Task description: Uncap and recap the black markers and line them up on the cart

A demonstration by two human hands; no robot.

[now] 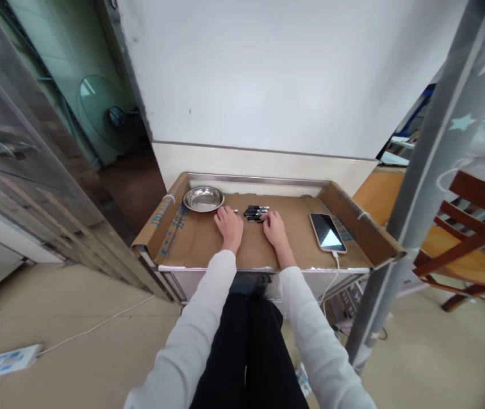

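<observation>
My left hand (228, 225) rests palm down on the brown cardboard sheet (199, 241) that covers a small metal table. Its fingers lie flat and point toward a thin pen-like item just ahead. My right hand (273, 226) also lies flat on the cardboard, its fingertips at the near edge of a pile of several black pens (256, 212). A shallow steel bowl (203, 199) stands at the back left, beyond my left hand. Neither hand holds anything.
A phone (327, 232) lies screen up at the right of the cardboard, with a white cable hanging off the front edge. A wooden chair (472, 227) and a metal post (413, 204) stand to the right. A power strip (1, 362) lies on the floor at left.
</observation>
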